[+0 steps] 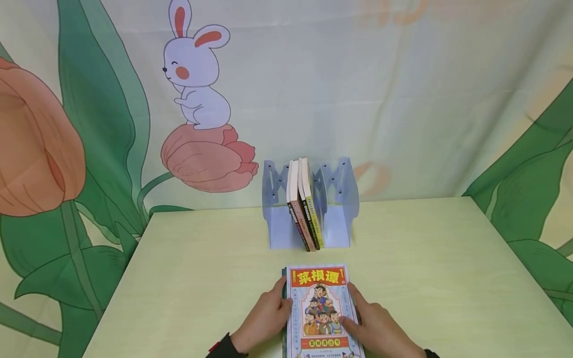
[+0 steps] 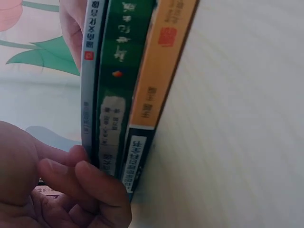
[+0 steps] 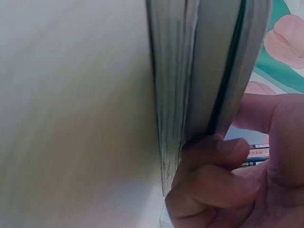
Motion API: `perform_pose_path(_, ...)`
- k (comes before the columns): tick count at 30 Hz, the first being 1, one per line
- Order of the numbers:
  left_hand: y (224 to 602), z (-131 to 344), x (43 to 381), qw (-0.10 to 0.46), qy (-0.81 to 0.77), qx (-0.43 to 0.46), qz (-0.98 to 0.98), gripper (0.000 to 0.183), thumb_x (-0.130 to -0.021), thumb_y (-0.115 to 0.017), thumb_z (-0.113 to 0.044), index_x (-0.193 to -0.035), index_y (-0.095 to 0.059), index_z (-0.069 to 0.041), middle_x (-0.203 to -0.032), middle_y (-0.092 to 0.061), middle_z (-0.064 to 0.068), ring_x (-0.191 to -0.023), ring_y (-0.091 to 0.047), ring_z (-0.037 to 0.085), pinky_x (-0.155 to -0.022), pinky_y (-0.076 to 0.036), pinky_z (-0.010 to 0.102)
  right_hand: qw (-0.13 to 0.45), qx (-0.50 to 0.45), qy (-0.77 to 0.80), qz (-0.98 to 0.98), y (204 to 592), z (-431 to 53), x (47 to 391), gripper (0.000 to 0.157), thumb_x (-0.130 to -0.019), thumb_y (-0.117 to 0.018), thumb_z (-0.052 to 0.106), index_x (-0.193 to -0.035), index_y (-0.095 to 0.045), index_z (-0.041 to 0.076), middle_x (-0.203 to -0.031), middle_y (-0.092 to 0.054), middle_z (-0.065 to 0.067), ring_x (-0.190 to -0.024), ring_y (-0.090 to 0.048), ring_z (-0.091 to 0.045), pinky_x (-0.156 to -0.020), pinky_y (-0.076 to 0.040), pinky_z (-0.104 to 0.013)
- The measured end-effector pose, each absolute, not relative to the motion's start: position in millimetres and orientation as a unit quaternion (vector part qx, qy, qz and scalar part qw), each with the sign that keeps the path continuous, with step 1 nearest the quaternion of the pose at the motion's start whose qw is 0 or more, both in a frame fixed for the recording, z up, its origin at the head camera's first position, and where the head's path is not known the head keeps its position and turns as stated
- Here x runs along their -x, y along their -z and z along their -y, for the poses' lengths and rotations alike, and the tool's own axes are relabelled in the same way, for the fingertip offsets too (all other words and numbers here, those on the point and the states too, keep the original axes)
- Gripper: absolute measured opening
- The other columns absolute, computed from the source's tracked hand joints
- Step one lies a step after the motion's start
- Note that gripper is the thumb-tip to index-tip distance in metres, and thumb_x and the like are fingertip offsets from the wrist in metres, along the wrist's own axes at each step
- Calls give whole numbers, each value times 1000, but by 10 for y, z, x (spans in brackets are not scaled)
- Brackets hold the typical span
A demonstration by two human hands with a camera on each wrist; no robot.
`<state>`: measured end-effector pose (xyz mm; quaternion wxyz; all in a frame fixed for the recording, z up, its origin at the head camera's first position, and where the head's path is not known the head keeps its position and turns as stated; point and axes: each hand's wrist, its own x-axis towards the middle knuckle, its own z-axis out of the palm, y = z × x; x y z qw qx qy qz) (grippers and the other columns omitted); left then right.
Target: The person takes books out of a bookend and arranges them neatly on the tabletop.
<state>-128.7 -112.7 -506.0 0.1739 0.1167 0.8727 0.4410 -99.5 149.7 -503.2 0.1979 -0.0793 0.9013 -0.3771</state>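
The stack of books [image 1: 323,315] lies at the lower centre of the head frame, held between your two hands; the frame's bottom edge cuts off its near end, and you cannot tell from these views whether its underside touches the surface [image 1: 201,278]. Your left hand [image 1: 266,315] has its grip on the left, spine side, and your right hand [image 1: 382,328] has its grip on the right, its thumb over the cover; some fingertips are hidden in the head frame, and the dark sleeves [image 1: 227,348] are cropped below. Fine print on the top cover is too small for you to read. In the left wrist view, note a narrow grey-blue spine [image 2: 89,90], a thicker green spine [image 2: 124,52] with a worn pale patch, and an orange spine [image 2: 164,61] ending in dark blue; in the right wrist view, your fingers meet layered page edges [image 3: 172,85], blurred. Beyond, at centre, a pale blue rack [image 1: 337,231] with cut-out panels carries thin books [image 1: 306,211] tilted leftward at the top. Behind hangs a creased, printed cloth [image 1: 313,99]. The surface extends left and right of your hands, and a strip separates stack from rack.
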Motion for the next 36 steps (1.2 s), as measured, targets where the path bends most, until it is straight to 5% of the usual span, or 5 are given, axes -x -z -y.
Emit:
perform_pose_path(12, 5055, 1139, 1315, 168, -435, -109, -878, 65, -100, -52, -21, -150, -24, 10, -71, -63, 2, -61, -58, 8, -58, -40, 24, 176, 52, 344, -921, 5054, -1473, 1034, 88, -88, -68, 48, -155, -26, 9, -87, -68, 1, -75, -61, -9, -68, -49, -33)
perform_pose_path(19, 4948, 1151, 1361, 79, -396, -62, -913, 61, -95, -60, -28, -144, -42, 3, -60, -51, -4, -47, -42, 8, -47, -28, 23, 119, 6, 301, -946, 4959, -1441, 1033, 87, -87, -68, 51, -156, -25, 19, -78, -55, 4, -59, -48, -12, -54, -35, -28)
perform_pose_path(23, 4824, 1172, 1422, 34, -404, -64, -912, 52, -96, -60, -27, -139, -49, -2, -63, -49, -5, -49, -39, 8, -52, -29, 22, 40, 34, 288, -956, 4895, -1466, 1013, 86, -88, -69, 48, -157, -22, 29, -122, -57, -1, -96, -60, -18, -74, -51, -38)
perform_pose_path(26, 4744, 1178, 1467, 17, -413, -73, -908, 49, -97, -60, -25, -139, -50, -3, -65, -50, -5, -49, -39, 7, -55, -31, 22, -28, 86, 287, -954, 4879, -1500, 985, 88, -89, -68, 47, -158, -16, 32, -155, -37, -4, -134, -45, -28, -98, -47, -54)
perform_pose_path(36, 4578, 1163, 1598, -23, -440, -82, -894, 50, -98, -59, -26, -141, -48, -6, -68, -55, -7, -50, -44, 9, -61, -38, 23, -159, 170, 282, -931, 4828, -1520, 981, 88, -86, -70, 39, -158, -20, 26, -164, -21, -1, -149, -25, -27, -107, -31, -60)
